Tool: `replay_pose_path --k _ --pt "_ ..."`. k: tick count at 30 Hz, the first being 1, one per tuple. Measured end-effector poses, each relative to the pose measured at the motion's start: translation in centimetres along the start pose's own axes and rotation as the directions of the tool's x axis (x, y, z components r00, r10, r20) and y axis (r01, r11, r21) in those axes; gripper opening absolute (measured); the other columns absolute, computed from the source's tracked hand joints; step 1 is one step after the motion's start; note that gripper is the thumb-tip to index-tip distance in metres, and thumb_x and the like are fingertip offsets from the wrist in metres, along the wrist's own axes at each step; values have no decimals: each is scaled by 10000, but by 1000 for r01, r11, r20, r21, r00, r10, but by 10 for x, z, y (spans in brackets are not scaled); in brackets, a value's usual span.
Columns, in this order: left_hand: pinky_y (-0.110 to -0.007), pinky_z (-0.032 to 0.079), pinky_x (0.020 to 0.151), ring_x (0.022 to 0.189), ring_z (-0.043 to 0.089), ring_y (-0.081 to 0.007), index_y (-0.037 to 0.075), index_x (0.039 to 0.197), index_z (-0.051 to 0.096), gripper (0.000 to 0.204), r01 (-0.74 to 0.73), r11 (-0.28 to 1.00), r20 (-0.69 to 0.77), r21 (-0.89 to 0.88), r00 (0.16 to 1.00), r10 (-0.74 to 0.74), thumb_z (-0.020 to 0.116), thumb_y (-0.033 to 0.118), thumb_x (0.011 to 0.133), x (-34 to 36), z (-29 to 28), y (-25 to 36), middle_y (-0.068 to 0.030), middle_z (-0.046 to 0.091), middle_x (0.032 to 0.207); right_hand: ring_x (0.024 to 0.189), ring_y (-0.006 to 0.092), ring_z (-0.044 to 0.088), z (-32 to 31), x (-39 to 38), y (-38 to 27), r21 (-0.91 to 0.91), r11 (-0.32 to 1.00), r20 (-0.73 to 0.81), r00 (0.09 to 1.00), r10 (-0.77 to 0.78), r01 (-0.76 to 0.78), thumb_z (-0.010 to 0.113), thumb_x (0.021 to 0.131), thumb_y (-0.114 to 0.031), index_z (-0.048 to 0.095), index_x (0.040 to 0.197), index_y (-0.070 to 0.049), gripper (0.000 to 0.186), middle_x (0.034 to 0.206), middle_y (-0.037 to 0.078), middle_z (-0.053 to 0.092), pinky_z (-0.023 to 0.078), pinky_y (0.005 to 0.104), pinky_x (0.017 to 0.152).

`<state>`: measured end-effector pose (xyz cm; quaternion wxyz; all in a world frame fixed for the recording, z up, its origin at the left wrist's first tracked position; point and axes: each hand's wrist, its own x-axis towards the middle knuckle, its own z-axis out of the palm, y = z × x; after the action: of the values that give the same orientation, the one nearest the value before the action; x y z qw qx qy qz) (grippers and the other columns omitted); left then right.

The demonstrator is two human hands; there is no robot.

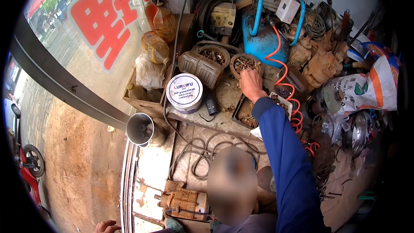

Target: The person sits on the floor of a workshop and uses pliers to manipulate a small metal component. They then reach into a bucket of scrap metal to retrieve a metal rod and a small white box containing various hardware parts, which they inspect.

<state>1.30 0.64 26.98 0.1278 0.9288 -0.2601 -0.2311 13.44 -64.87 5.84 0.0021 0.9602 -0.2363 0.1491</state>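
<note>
My right hand (252,84), at the end of a blue sleeve, reaches down into a round bowl (233,70) of small rusty metal parts. Its fingers are drawn together among the parts, and the fingertips are hidden. A second round dish (227,58) of similar parts stands left of it. Just below the hand is a dark rectangular tray (236,115) with more small pieces. At the bottom edge, my left hand (108,227) shows only in part, fingers loosely bent and apart, with nothing visible in them. A rusty orange-brown electric motor (183,201) lies on the floor right of it.
A white grease tub (184,94) and a black cylinder (211,105) occupy the bench front. Behind sits a blue tank (263,43) with a red coiled hose (282,77). A metal pail (140,129) stands left; black cable (194,157) loops across the floor. A blurred oval covers the lower middle.
</note>
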Motion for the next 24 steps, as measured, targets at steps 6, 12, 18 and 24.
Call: replay_pose_path --k 6,12,18,24 --pt "-457 579 773 966 696 -422 10 1159 653 271 -8 1000 2 -13 1000 8 652 18 888 1 -1 -2 -236 640 1256 960 445 663 -1 -4 6 19 1000 -13 1000 -24 24 745 825 -53 720 867 43 108 995 268 673 545 536 837" --pt "-453 578 779 968 697 -413 9 1164 650 280 66 998 -6 -24 998 -67 652 9 885 -9 3 -8 -233 631 1281 1098 455 639 -21 -6 -30 315 949 14 999 31 -34 780 811 -116 715 1096 67 345 1132 283 687 523 493 957" --pt "-452 579 798 995 693 -414 25 1178 653 309 99 995 66 -19 993 -98 640 -16 872 -8 -5 -6 -233 623 1301 1336 386 532 -6 25 -66 848 452 247 961 124 -277 809 784 -302 394 1480 126 916 1427 323 530 417 414 1122" --pt "-447 584 839 1045 680 -425 23 1187 657 329 60 998 51 -1 997 -59 625 -30 864 -20 -3 -19 -244 606 1325 1287 356 563 -3 29 -67 796 494 311 937 162 -350 837 765 -228 391 1492 100 914 1390 315 550 456 410 1062"
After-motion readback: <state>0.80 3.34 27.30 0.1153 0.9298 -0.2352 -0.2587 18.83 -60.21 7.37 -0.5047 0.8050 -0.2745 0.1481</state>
